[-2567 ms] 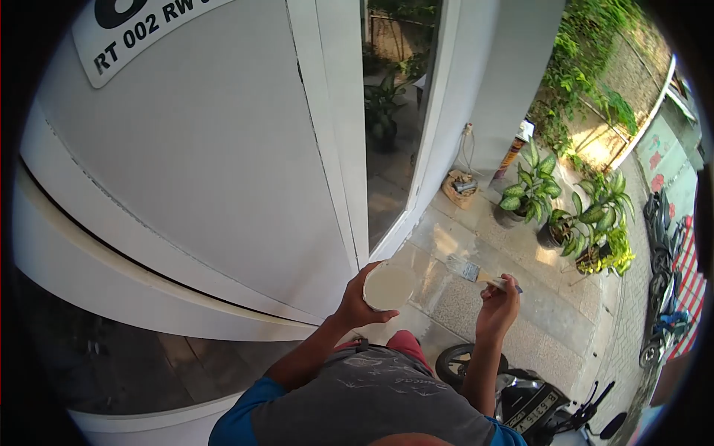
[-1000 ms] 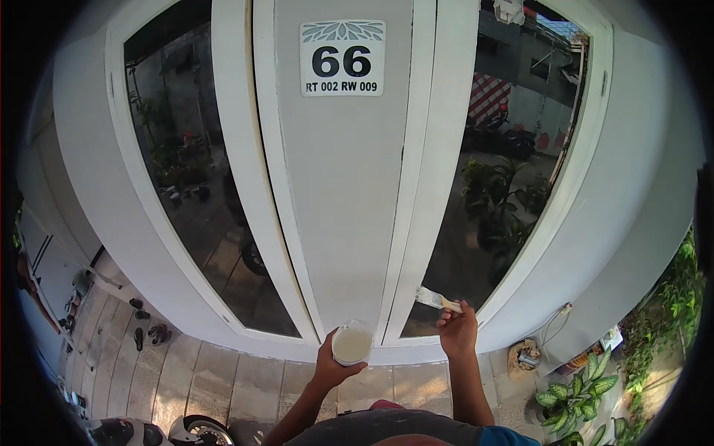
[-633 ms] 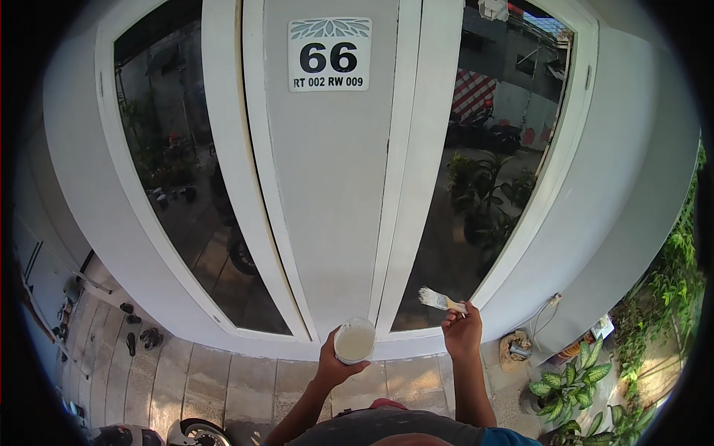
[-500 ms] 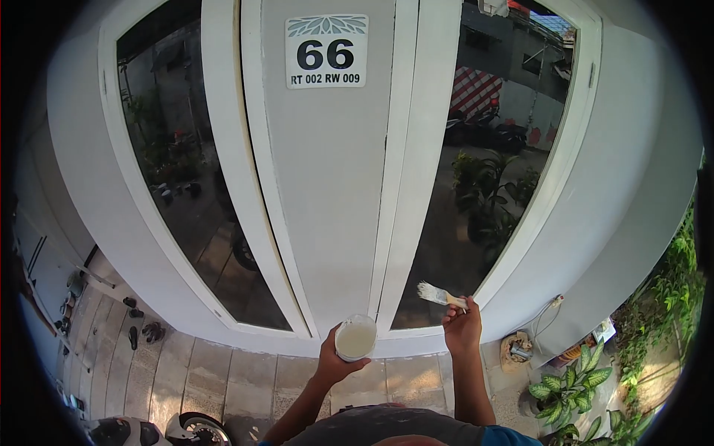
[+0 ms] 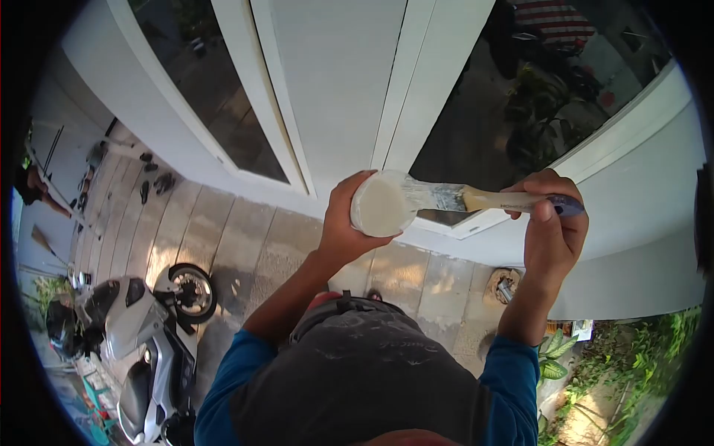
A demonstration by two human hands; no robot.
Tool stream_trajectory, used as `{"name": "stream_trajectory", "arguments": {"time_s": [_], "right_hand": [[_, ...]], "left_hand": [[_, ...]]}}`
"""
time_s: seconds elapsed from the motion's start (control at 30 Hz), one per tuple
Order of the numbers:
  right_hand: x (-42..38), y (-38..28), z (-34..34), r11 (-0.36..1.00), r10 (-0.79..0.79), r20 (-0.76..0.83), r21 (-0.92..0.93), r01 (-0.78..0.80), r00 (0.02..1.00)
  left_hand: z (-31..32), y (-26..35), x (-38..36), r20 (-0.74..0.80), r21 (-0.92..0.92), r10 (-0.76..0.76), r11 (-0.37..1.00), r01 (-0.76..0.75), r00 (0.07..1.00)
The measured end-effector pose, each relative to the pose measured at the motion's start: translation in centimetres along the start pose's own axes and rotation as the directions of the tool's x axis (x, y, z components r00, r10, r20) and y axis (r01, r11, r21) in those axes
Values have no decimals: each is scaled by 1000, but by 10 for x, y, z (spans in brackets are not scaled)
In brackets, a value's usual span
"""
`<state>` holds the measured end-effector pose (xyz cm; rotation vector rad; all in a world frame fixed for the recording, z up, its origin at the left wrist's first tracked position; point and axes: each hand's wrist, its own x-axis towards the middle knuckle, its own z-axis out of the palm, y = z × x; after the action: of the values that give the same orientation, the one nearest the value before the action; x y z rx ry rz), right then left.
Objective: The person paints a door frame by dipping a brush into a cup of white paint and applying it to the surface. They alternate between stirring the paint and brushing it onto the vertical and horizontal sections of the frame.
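My left hand point(image 5: 348, 215) is wrapped round a small tub of white paint point(image 5: 381, 204), its open top facing up toward me. In my right hand point(image 5: 552, 223) is a paintbrush point(image 5: 494, 199), gripped by its handle between thumb and fingers. The brush lies almost level and points left. Its paint-coated bristles point(image 5: 428, 195) reach the right rim of the tub. Behind both hands stand white window frames point(image 5: 416, 82) with dark glass point(image 5: 513, 126), and a grey wall panel point(image 5: 331, 82) between them.
A motorcycle point(image 5: 152, 349) is parked on the paving point(image 5: 253, 230) to the left. Several shoes point(image 5: 155, 182) lie by the wall at the far left. Toward the right are a container with items in it point(image 5: 506, 285) and leafy plants point(image 5: 554, 355).
The view has tilted down, so the house-number sign is out of sight. My right hand has brought the brush from beside the right window to the tub's rim.
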<state>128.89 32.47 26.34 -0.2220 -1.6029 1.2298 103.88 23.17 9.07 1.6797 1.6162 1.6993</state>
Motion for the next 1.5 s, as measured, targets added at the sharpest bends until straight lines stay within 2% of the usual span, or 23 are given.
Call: {"name": "stream_trajectory", "arguments": {"time_s": [0.07,0.1,0.13,0.17,0.3,0.37,0.4,0.47,0.6,0.67,0.77,0.97,1.1,1.17,1.2,1.27,1.37,1.5], "right_hand": [[-3,-9,4,978,-13,166,-203,47,986],[-1,-13,7,981,10,171,-191,23,985],[0,-14,7,956,50,309,-289,44,950],[4,-12,11,918,80,435,-383,104,897],[-1,14,17,887,75,516,-426,179,854],[-1,19,18,823,-12,558,-466,325,830],[0,20,18,826,-15,568,-456,330,823],[0,22,19,807,-11,586,-474,354,811],[3,25,24,800,-16,627,-459,386,779],[6,25,27,750,4,677,-489,446,736],[11,28,31,732,16,724,-478,485,690],[14,27,39,712,58,748,-495,497,661],[17,26,44,706,27,757,-477,524,653],[20,29,43,766,-4,694,-461,448,720],[22,28,41,764,-7,696,-460,453,718],[27,27,37,874,62,554,-432,223,830],[24,33,31,876,100,469,-460,146,878],[18,35,31,873,152,401,-483,68,903]], "left_hand": [[12,5,-3,-17,14,-17,1000,18,1000],[17,7,-5,-39,-7,44,999,-44,998],[27,10,-16,-60,-21,94,995,-95,994],[32,11,-19,-60,-13,82,996,-83,995],[49,17,-32,-168,-49,98,993,-107,981],[51,21,-36,-201,-73,84,992,-100,976],[52,22,-37,-213,-66,82,993,-98,974],[53,23,-40,-250,-4,158,986,-165,955],[46,25,-43,-214,-1,181,983,-185,960],[41,29,-43,-187,77,190,981,-178,964],[40,29,-43,-206,103,193,979,-174,959],[33,32,-41,-198,128,194,977,-171,961],[30,34,-42,-198,149,195,975,-167,961],[26,35,-43,-181,142,128,985,-103,975],[26,32,-44,-184,143,132,984,-106,974],[25,26,-46,-199,88,49,996,-32,979],[21,27,-47,-175,98,-24,994,42,984],[21,28,-47,-177,111,-23,993,43,984]]}}
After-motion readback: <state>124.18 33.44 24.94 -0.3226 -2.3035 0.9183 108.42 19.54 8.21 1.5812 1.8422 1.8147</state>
